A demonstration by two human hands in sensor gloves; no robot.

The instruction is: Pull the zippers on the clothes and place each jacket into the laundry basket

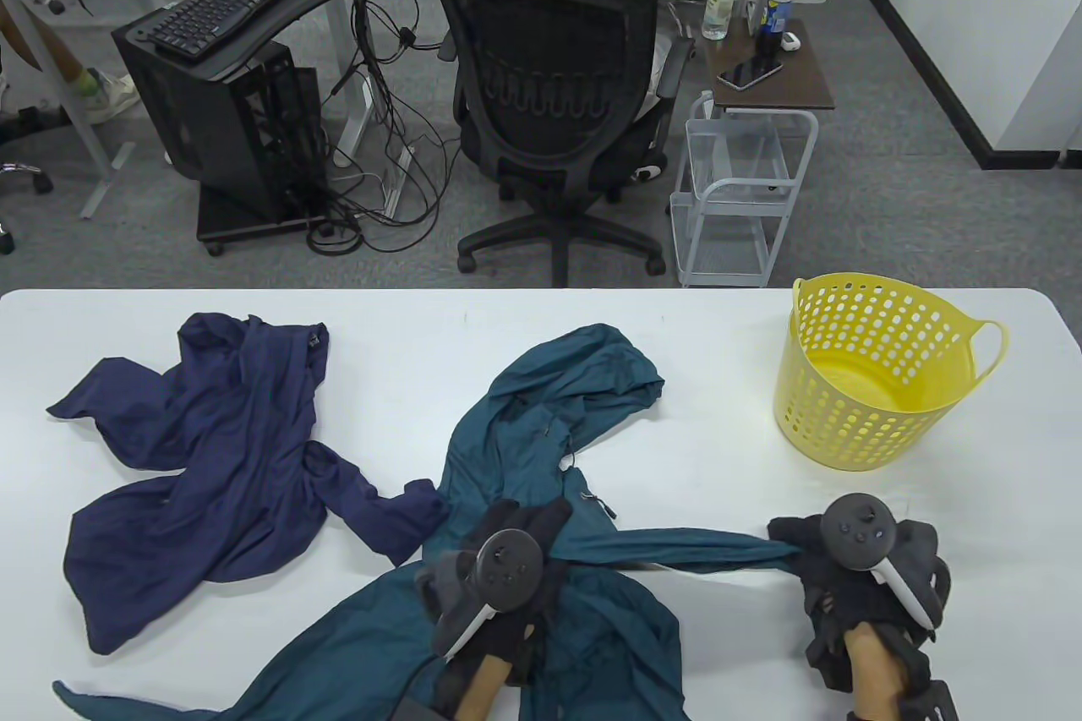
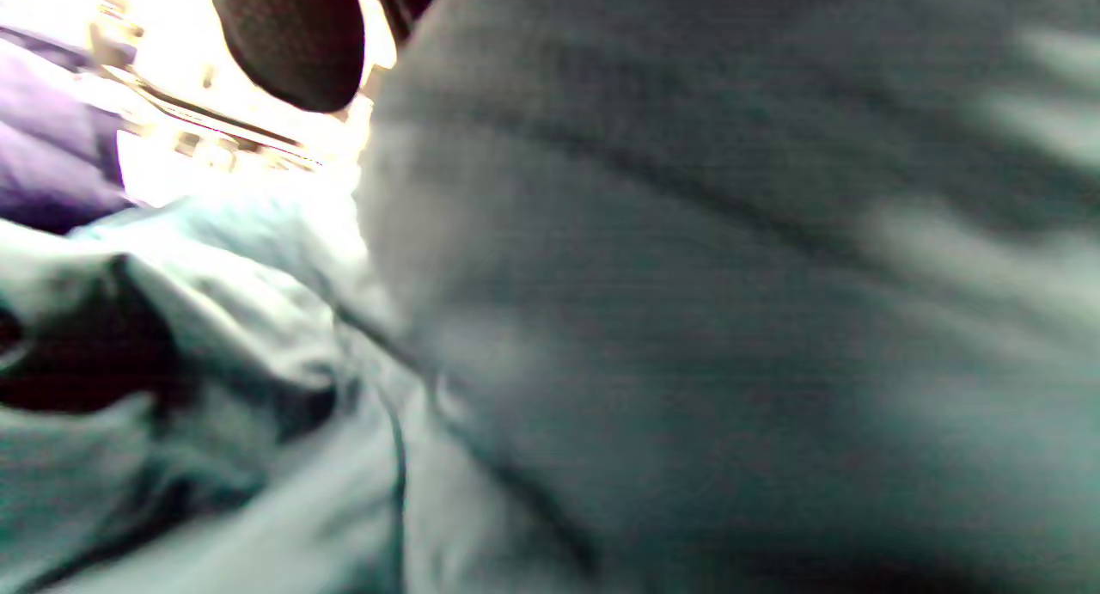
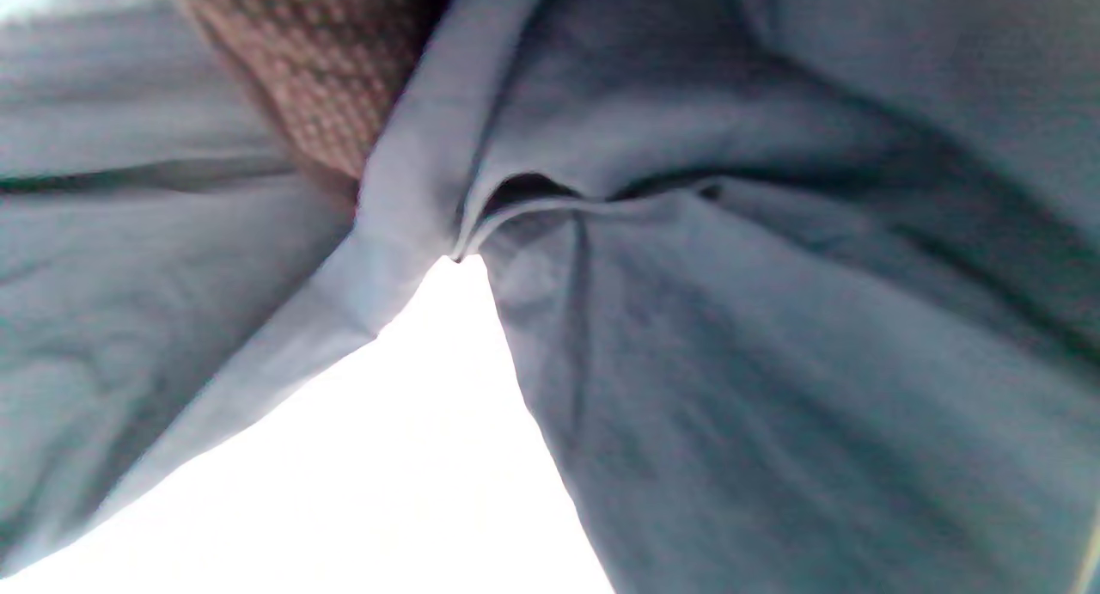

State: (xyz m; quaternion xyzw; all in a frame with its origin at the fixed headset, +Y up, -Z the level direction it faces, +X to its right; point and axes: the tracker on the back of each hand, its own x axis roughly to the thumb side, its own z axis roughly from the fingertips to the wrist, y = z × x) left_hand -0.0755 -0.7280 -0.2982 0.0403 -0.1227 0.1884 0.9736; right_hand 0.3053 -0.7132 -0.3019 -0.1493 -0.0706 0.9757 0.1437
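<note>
the teal jacket (image 1: 541, 450) lies spread across the middle of the white worktop (image 1: 710, 349), hood toward the far edge. the left hand (image 1: 499, 569) rests on the jacket's front, near its near half, fingers pointing up along the fabric; whether its grip is around the zipper or merely pressing the cloth cannot be told, and the left wrist view shows only blurred teal cloth (image 2: 687, 319). out to the right of the jacket, the right hand (image 1: 862, 577) has its grip closed around the end of one teal sleeve (image 1: 693, 548), which runs taut and nearly level from the jacket's body to that hand. the right wrist view shows bunched teal fabric (image 3: 773, 362) close to the lens. to the left of the teal jacket a navy jacket (image 1: 211, 459) lies crumpled, one of its sleeves touching the teal one. the yellow laundry basket (image 1: 879, 374) stands upright to the right of the teal jacket, beyond the right hand.
</note>
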